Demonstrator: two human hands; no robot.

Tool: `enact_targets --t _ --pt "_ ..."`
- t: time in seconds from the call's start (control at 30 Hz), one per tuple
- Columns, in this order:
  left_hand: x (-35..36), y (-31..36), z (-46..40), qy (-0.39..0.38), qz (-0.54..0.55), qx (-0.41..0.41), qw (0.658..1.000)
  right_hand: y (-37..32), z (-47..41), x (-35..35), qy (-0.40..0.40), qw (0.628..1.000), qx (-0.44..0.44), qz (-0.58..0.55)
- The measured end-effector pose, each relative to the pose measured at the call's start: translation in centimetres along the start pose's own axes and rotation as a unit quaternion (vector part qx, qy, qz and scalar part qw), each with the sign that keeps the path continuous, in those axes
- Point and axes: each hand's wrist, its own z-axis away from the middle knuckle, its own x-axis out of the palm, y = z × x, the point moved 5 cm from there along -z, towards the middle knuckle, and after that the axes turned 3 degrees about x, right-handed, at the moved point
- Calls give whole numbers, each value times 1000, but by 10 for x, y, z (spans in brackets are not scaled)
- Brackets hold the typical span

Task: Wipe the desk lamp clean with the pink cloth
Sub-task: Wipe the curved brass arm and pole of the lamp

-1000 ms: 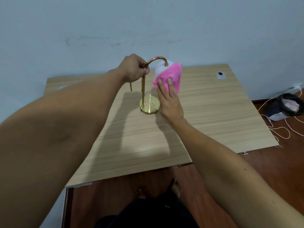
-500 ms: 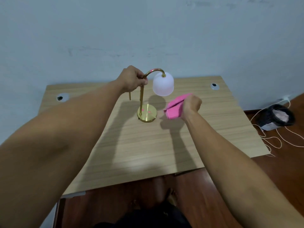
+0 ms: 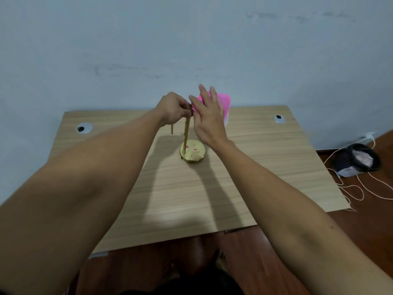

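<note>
Wooden desk (image 3: 265, 167), pink cloth (image 3: 223, 103) under right hand (image 3: 209, 120)

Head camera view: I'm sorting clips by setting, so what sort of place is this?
Probably a plain room in a home or small office: a wooden desk with cable holes against a bare painted wall, and a small bin with loose cords on the dark wood floor.

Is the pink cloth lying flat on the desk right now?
No, the pink cloth is up on the lamp's shade under the right hand, well above the desk.
</note>
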Motion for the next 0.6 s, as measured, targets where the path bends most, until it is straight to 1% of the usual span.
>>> enact_targets --t 0.07,0.2,0.23,0.37,0.43,0.47,0.53,0.57,0.6 --pt "0 0 -1 1 -4 -1 1000 9 2 -3 34 999 -12 6" --pt "0 0 -3 -7 -4 1 1000 20 -11 -17 97 992 57 -61" --pt "-1 0 -2 -5 -3 1 1000 16 -12 -17 98 992 54 -57" --pt "0 -3 -3 -2 15 -1 1000 4 3 -5 59 994 -55 70" --pt "0 -4 -2 1 24 0 1000 8 4 -8 63 993 -79 63" --pt "-1 -3 -2 1 24 3 1000 8 2 -13 76 994 -71 37" --pt "0 -3 -2 3 18 5 1000 10 -5 -19 104 994 -12 -12" --pt "0 -2 -2 5 18 5 1000 8 -8 -20 108 994 13 -25" --pt "-1 -2 -2 6 18 3 1000 5 -8 -17 105 994 18 -17"
